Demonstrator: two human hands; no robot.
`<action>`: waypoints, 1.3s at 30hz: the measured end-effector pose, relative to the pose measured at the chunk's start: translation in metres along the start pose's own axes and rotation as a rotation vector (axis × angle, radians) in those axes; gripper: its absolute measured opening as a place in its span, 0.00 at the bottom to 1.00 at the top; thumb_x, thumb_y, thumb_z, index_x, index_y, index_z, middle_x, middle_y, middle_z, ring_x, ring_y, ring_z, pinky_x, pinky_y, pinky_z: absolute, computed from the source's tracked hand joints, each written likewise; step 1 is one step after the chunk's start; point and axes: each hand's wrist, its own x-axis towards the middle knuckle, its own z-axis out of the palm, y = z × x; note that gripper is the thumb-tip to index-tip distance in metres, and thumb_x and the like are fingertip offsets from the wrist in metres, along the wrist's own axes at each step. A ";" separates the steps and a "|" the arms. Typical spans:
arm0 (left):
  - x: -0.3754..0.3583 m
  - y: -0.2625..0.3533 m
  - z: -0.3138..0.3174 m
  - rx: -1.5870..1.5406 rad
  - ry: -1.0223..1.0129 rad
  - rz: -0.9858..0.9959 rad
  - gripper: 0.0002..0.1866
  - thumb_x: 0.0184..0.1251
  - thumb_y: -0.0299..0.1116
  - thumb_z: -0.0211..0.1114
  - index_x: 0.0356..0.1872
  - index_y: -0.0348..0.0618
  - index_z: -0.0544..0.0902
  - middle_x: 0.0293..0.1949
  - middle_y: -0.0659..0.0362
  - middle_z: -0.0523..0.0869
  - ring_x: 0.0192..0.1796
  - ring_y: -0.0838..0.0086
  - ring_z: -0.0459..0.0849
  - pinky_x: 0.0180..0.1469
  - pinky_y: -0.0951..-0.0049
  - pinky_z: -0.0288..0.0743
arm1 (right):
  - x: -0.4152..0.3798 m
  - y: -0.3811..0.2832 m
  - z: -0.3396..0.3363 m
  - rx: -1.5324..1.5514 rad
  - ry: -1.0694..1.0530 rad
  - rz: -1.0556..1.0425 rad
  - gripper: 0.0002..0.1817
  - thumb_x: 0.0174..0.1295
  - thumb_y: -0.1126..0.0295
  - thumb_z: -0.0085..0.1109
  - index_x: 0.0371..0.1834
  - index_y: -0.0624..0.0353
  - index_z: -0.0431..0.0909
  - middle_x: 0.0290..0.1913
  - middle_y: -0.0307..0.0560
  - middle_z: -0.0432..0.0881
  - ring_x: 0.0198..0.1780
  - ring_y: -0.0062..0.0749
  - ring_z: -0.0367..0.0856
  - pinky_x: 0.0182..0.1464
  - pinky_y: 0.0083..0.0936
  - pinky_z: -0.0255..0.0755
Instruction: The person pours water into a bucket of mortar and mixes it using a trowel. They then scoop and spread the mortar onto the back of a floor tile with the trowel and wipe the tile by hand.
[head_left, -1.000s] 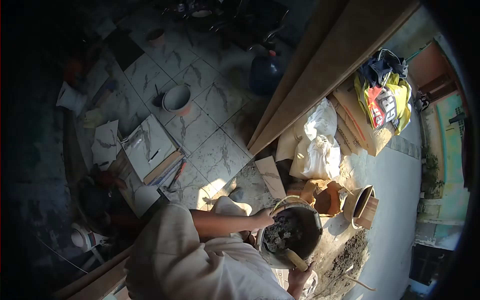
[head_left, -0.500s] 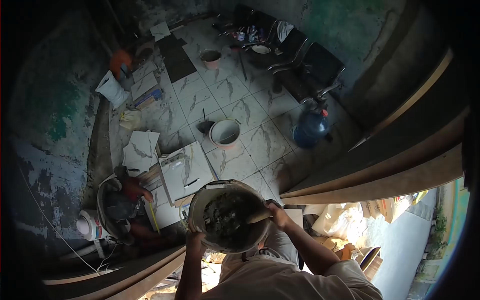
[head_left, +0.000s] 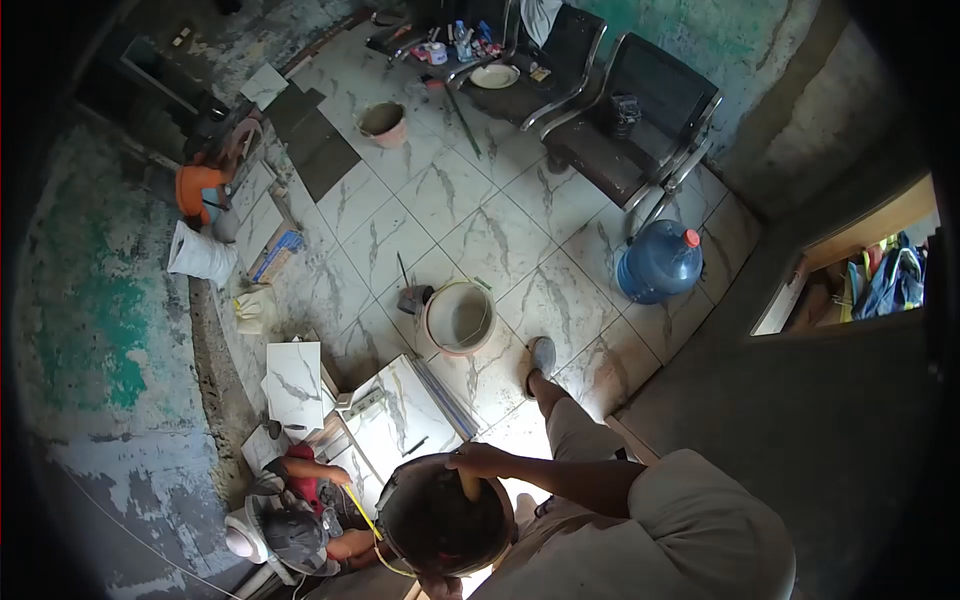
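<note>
I hold a round bucket (head_left: 440,522) with a dark inside low in the view, in front of my beige shirt. My right hand (head_left: 480,460) grips its upper rim together with a wooden tool handle (head_left: 468,487) that sticks into the bucket. My left hand (head_left: 436,585) holds the bucket from its lower side at the frame's bottom edge, mostly hidden. My foot (head_left: 541,356) stands on the marbled floor tiles.
A crouching person in a cap (head_left: 298,528) works beside stacked loose tiles (head_left: 405,420), just left of the bucket. An empty pale bucket (head_left: 460,318), a blue water jug (head_left: 659,262), metal chairs (head_left: 620,120), a white sack (head_left: 200,255) and another person in orange (head_left: 195,190) stand around.
I have come from the sunlit doorway into the tiled room. The bucket has dropped lower in view and now hangs close to the crouching person. Both hands keep their hold.
</note>
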 end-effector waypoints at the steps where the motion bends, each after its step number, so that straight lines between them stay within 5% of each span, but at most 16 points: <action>1: 0.011 0.009 0.031 0.020 -0.018 -0.040 0.23 0.69 0.28 0.54 0.66 0.49 0.68 0.59 0.52 0.77 0.59 0.61 0.78 0.60 0.58 0.75 | 0.002 -0.013 -0.016 0.030 -0.016 0.018 0.29 0.59 0.47 0.55 0.42 0.69 0.78 0.39 0.59 0.82 0.44 0.41 0.80 0.48 0.32 0.71; 5: 0.063 0.038 0.138 0.003 -0.135 -0.109 0.19 0.71 0.30 0.54 0.62 0.47 0.71 0.55 0.52 0.80 0.53 0.61 0.82 0.54 0.58 0.81 | 0.000 -0.083 -0.116 0.108 0.052 0.213 0.30 0.60 0.47 0.56 0.48 0.68 0.75 0.40 0.56 0.79 0.41 0.40 0.79 0.45 0.34 0.72; 9: 0.112 0.051 0.244 -0.005 -0.097 -0.059 0.17 0.72 0.30 0.55 0.60 0.45 0.72 0.46 0.51 0.84 0.45 0.63 0.86 0.43 0.63 0.86 | 0.002 -0.124 -0.195 -0.018 0.227 0.022 0.25 0.63 0.51 0.56 0.49 0.64 0.75 0.42 0.57 0.79 0.44 0.41 0.79 0.46 0.33 0.72; 10: 0.120 0.056 0.267 -0.042 -0.139 -0.026 0.17 0.71 0.29 0.55 0.60 0.45 0.72 0.44 0.52 0.84 0.43 0.64 0.86 0.41 0.64 0.86 | 0.007 -0.114 -0.218 -0.599 0.260 -0.420 0.17 0.67 0.58 0.52 0.50 0.59 0.76 0.43 0.56 0.77 0.44 0.42 0.78 0.46 0.33 0.72; 11: 0.131 0.063 0.293 -0.077 -0.184 0.006 0.17 0.71 0.28 0.55 0.59 0.44 0.72 0.42 0.53 0.85 0.41 0.64 0.86 0.39 0.65 0.86 | -0.011 -0.168 -0.234 -0.162 0.254 -0.099 0.14 0.68 0.61 0.50 0.49 0.56 0.77 0.43 0.56 0.76 0.45 0.44 0.78 0.46 0.33 0.72; 15: 0.159 0.094 0.384 -0.143 -0.351 0.037 0.19 0.71 0.27 0.54 0.62 0.44 0.69 0.49 0.53 0.81 0.47 0.66 0.84 0.43 0.67 0.85 | -0.036 -0.237 -0.304 -0.529 0.370 -0.572 0.16 0.65 0.61 0.49 0.49 0.61 0.74 0.42 0.57 0.75 0.44 0.47 0.76 0.47 0.32 0.71; 17: 0.179 0.113 0.434 -0.179 -0.392 0.068 0.20 0.72 0.27 0.54 0.63 0.44 0.67 0.52 0.52 0.79 0.49 0.67 0.83 0.44 0.68 0.84 | -0.035 -0.271 -0.328 -0.259 0.395 -0.289 0.17 0.67 0.59 0.47 0.49 0.59 0.77 0.45 0.57 0.77 0.46 0.49 0.76 0.51 0.36 0.69; 19: 0.188 0.125 0.468 -0.180 -0.427 0.035 0.21 0.73 0.30 0.54 0.64 0.45 0.65 0.58 0.54 0.75 0.55 0.67 0.80 0.50 0.69 0.82 | -0.029 -0.265 -0.359 -0.380 0.423 -0.647 0.21 0.68 0.55 0.43 0.54 0.59 0.73 0.47 0.59 0.77 0.47 0.51 0.76 0.52 0.38 0.69; 20: 0.210 0.120 0.466 -0.249 -0.441 -0.058 0.25 0.70 0.23 0.52 0.67 0.46 0.63 0.58 0.55 0.75 0.54 0.66 0.80 0.53 0.68 0.80 | -0.014 -0.260 -0.381 -0.570 0.459 -0.988 0.34 0.65 0.42 0.41 0.54 0.66 0.71 0.47 0.55 0.76 0.45 0.40 0.76 0.46 0.32 0.72; 23: 0.268 0.113 0.486 -0.036 -0.440 0.013 0.32 0.63 0.16 0.48 0.70 0.48 0.60 0.58 0.56 0.75 0.51 0.66 0.81 0.54 0.69 0.79 | -0.013 -0.291 -0.399 -0.210 0.455 -0.558 0.37 0.63 0.40 0.41 0.55 0.66 0.71 0.49 0.54 0.75 0.47 0.40 0.76 0.46 0.34 0.72; 24: 0.265 0.131 0.520 -0.111 -0.439 -0.013 0.40 0.53 0.11 0.46 0.72 0.49 0.58 0.59 0.55 0.74 0.50 0.66 0.81 0.52 0.69 0.79 | -0.006 -0.299 -0.409 -0.183 0.444 -0.491 0.37 0.63 0.40 0.40 0.58 0.65 0.69 0.51 0.54 0.74 0.51 0.42 0.75 0.47 0.37 0.73; 28: 0.332 0.134 0.557 0.040 -0.422 -0.053 0.41 0.53 0.12 0.47 0.73 0.49 0.58 0.60 0.56 0.74 0.53 0.69 0.79 0.53 0.69 0.78 | 0.055 -0.294 -0.469 -0.141 0.414 -0.409 0.39 0.63 0.37 0.39 0.61 0.62 0.67 0.52 0.53 0.74 0.54 0.43 0.73 0.46 0.38 0.72; 31: 0.392 0.133 0.592 -0.058 -0.428 -0.043 0.39 0.54 0.13 0.46 0.73 0.47 0.58 0.61 0.56 0.74 0.54 0.71 0.78 0.55 0.70 0.77 | 0.110 -0.282 -0.525 -0.177 0.304 -0.452 0.35 0.64 0.38 0.42 0.60 0.58 0.67 0.54 0.51 0.72 0.56 0.42 0.71 0.51 0.41 0.70; 34: 0.427 0.141 0.634 -0.019 -0.296 -0.016 0.22 0.73 0.29 0.50 0.67 0.46 0.66 0.45 0.65 0.79 0.35 0.85 0.76 0.39 0.82 0.76 | 0.128 -0.308 -0.550 -0.052 0.338 -0.364 0.32 0.64 0.40 0.45 0.58 0.56 0.68 0.54 0.51 0.71 0.57 0.40 0.71 0.55 0.42 0.68; 37: 0.460 0.172 0.677 -0.038 -0.269 -0.061 0.35 0.59 0.16 0.49 0.71 0.43 0.60 0.63 0.57 0.72 0.60 0.70 0.75 0.56 0.74 0.75 | 0.160 -0.385 -0.576 -0.145 0.339 -0.263 0.27 0.64 0.45 0.47 0.56 0.55 0.69 0.53 0.49 0.71 0.56 0.37 0.71 0.57 0.40 0.66; 39: 0.481 0.186 0.695 -0.027 -0.281 -0.010 0.36 0.57 0.15 0.49 0.71 0.43 0.60 0.62 0.56 0.73 0.60 0.69 0.75 0.56 0.73 0.76 | 0.181 -0.451 -0.583 -0.007 0.381 -0.111 0.23 0.64 0.50 0.49 0.53 0.55 0.70 0.49 0.46 0.72 0.52 0.34 0.72 0.54 0.35 0.67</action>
